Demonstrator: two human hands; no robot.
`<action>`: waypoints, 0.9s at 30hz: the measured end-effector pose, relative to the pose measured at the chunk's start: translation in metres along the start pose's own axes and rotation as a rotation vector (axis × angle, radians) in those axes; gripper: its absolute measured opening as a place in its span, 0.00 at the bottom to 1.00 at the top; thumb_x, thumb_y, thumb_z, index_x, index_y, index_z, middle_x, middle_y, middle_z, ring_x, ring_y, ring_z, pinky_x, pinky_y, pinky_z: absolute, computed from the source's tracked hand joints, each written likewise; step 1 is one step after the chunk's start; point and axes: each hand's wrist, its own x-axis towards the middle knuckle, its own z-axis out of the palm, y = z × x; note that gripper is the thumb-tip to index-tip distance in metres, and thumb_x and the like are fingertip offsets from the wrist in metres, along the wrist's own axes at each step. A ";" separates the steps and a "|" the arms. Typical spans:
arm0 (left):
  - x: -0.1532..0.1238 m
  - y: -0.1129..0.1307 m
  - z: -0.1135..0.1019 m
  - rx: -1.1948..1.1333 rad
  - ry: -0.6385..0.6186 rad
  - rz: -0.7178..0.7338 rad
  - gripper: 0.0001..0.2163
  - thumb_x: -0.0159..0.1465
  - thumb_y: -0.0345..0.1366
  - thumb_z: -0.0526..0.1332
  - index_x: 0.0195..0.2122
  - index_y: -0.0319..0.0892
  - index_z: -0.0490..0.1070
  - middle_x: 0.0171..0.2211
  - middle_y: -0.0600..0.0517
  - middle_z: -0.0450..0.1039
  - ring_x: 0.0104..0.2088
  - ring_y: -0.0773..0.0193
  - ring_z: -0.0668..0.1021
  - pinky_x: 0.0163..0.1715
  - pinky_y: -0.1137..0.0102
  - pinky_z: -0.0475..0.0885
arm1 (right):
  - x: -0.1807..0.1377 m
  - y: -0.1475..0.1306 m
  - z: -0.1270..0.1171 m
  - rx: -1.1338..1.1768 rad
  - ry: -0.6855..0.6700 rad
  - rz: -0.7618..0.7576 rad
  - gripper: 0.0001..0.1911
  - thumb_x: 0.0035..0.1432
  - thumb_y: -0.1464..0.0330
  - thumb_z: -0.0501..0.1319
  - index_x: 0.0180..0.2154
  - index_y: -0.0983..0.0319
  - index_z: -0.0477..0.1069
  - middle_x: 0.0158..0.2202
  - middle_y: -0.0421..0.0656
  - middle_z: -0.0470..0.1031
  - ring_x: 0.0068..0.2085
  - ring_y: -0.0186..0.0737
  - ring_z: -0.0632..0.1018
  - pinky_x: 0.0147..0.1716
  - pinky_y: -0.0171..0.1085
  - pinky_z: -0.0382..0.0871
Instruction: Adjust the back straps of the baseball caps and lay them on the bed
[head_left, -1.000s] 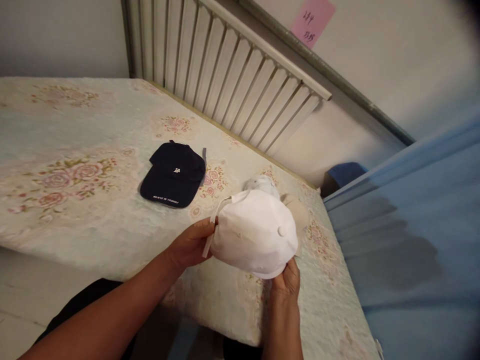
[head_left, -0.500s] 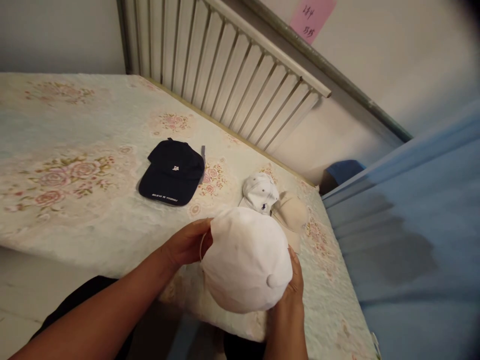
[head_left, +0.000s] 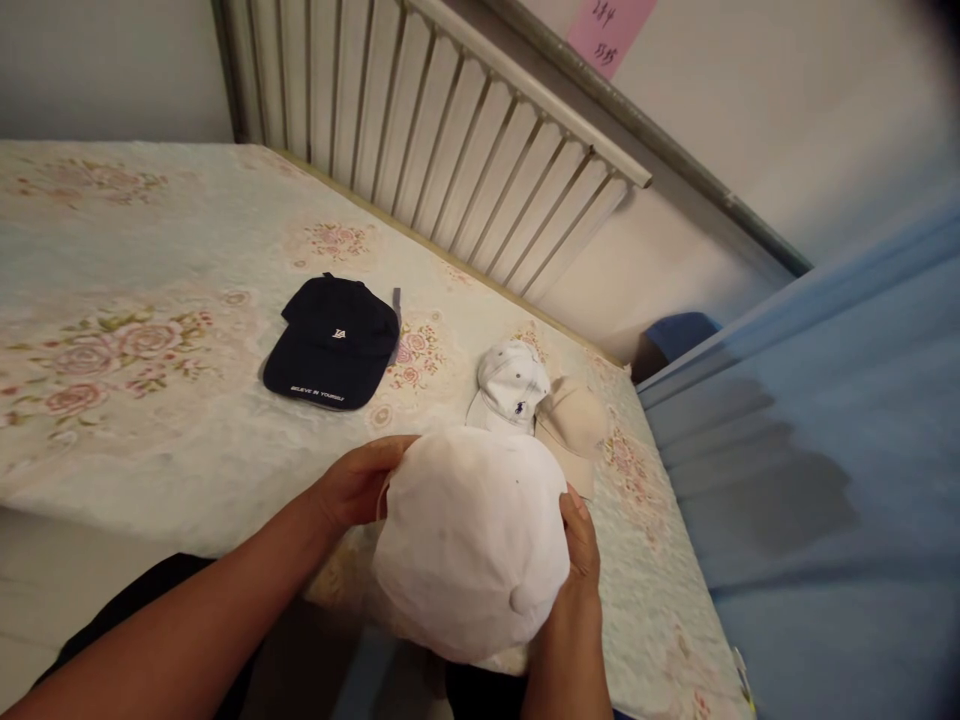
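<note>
Between my hands, above the near edge of the bed, is a white baseball cap [head_left: 472,540] with its crown and top button facing me. My left hand [head_left: 369,482] grips its left edge, fingers partly hidden behind the fabric. On the opposite edge, my right hand [head_left: 580,535] is closed with its thumb showing. Just beyond lies a white cap with a small dark logo [head_left: 514,385], touching or overlapping a beige cap [head_left: 574,420]. Farther left rests a navy cap with white lettering on its brim [head_left: 334,343].
The floral bedspread [head_left: 187,440] covers the bed beneath the caps. A white radiator [head_left: 427,140] runs along the wall behind it. At the right hangs a blue curtain [head_left: 810,470], and a pink paper note [head_left: 611,35] is stuck up on the wall.
The held white cap has shifted slightly left and down with both hands, and its crown is tipped a little more toward me. The other caps lie as before; the view has shifted slightly.
</note>
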 end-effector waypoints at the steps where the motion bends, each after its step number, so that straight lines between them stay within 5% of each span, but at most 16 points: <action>1: -0.001 0.000 -0.001 0.020 -0.015 -0.010 0.12 0.50 0.37 0.70 0.35 0.38 0.80 0.30 0.47 0.80 0.28 0.61 0.79 0.29 0.71 0.73 | 0.000 -0.001 0.000 0.004 -0.001 -0.003 0.22 0.47 0.66 0.70 0.46 0.61 0.76 0.42 0.46 0.82 0.38 0.43 0.82 0.42 0.40 0.76; 5: -0.003 0.001 -0.003 0.111 -0.060 -0.064 0.14 0.50 0.36 0.70 0.37 0.38 0.80 0.32 0.46 0.81 0.29 0.61 0.79 0.29 0.71 0.72 | -0.003 -0.005 0.002 0.024 0.006 -0.009 0.20 0.45 0.66 0.71 0.43 0.61 0.77 0.39 0.45 0.83 0.36 0.41 0.82 0.40 0.38 0.76; 12: -0.001 -0.003 -0.006 0.156 -0.084 -0.134 0.16 0.58 0.47 0.65 0.41 0.41 0.79 0.42 0.43 0.80 0.43 0.53 0.79 0.46 0.62 0.70 | -0.003 -0.005 0.007 -0.011 -0.072 0.013 0.23 0.43 0.65 0.72 0.44 0.61 0.78 0.39 0.47 0.83 0.36 0.44 0.82 0.40 0.41 0.76; 21: -0.002 -0.005 0.006 0.186 -0.068 -0.259 0.18 0.55 0.38 0.67 0.45 0.36 0.78 0.37 0.43 0.81 0.34 0.56 0.80 0.35 0.66 0.73 | -0.002 0.002 0.009 -0.090 -0.235 0.066 0.25 0.46 0.62 0.71 0.47 0.62 0.76 0.41 0.49 0.82 0.39 0.49 0.82 0.41 0.44 0.77; 27: 0.006 -0.014 -0.009 0.204 -0.002 -0.279 0.15 0.56 0.34 0.68 0.44 0.36 0.79 0.37 0.43 0.81 0.32 0.59 0.81 0.35 0.69 0.73 | -0.001 0.003 0.006 -0.129 -0.253 0.127 0.25 0.45 0.61 0.71 0.45 0.64 0.76 0.38 0.49 0.83 0.38 0.50 0.82 0.39 0.45 0.77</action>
